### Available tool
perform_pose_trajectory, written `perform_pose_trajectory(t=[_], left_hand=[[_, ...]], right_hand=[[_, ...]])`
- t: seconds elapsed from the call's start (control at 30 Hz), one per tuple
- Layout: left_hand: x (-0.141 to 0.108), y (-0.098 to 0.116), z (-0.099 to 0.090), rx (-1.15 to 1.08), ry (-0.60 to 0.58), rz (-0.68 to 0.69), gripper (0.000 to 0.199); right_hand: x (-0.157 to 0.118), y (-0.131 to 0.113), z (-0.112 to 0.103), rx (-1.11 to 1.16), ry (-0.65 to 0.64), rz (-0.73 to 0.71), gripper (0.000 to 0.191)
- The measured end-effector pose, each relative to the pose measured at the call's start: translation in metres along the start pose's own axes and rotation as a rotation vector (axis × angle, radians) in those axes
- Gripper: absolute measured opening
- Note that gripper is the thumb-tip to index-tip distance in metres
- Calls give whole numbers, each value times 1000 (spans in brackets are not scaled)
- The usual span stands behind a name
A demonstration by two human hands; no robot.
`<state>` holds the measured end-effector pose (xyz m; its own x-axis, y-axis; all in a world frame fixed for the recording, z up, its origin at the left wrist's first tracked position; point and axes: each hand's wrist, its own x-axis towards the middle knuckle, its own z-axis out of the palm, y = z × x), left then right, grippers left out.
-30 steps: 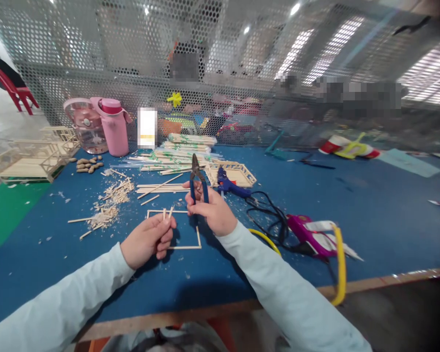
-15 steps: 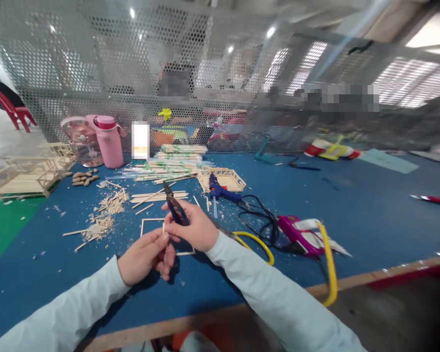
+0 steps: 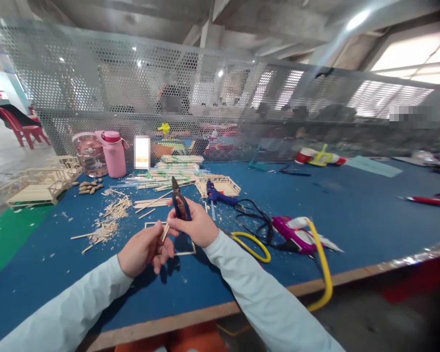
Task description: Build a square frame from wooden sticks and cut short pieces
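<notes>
My right hand (image 3: pixel 200 225) is closed around dark-bladed cutting pliers (image 3: pixel 180 201) with blue handles, their jaws pointing up and away. Short wooden sticks (image 3: pixel 165 231) rest between my left hand (image 3: pixel 141 250) and the thumb and fingertips of my right hand. The left thumb and forefinger are on the sticks, while its lower fingers curl loosely. Beneath both hands, a thin rectangular wooden frame (image 3: pixel 186 253) lies on the blue table, partly covered by them. Longer wooden sticks (image 3: pixel 152 203) lie just beyond.
Stick offcuts (image 3: pixel 112 215) are heaped to the left, near peanuts (image 3: pixel 90 186) and a pink bottle (image 3: pixel 115 159). A blue glue gun (image 3: pixel 222 196) leans by a small wooden tray (image 3: pixel 232 187). Rightward are a yellow loop (image 3: pixel 251 247) and a purple-and-white tool (image 3: pixel 291 234).
My left hand has opened slightly away from the right fingertips, and the short sticks show more. The pliers stay in my right hand. The view has tilted upward.
</notes>
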<state>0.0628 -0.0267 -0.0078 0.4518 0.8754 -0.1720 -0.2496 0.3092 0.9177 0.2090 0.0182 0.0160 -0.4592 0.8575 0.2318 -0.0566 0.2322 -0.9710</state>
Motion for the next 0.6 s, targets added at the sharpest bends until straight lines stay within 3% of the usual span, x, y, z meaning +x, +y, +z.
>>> perform_pose_trajectory(t=[0.1, 0.3, 0.47, 0.6], left_hand=[[2, 1, -2, 100, 93, 55, 52], [4, -2, 0, 247, 208, 127, 55], [4, 0, -1, 252, 168, 132, 49], [4, 10, -4, 342, 100, 191, 42]], right_hand=[[2, 4, -1, -23, 91, -46, 34], [-2, 4, 3, -98, 139, -59, 31], [0, 2, 7, -108, 160, -47, 30], [12, -8, 4, -82, 86, -36, 30]])
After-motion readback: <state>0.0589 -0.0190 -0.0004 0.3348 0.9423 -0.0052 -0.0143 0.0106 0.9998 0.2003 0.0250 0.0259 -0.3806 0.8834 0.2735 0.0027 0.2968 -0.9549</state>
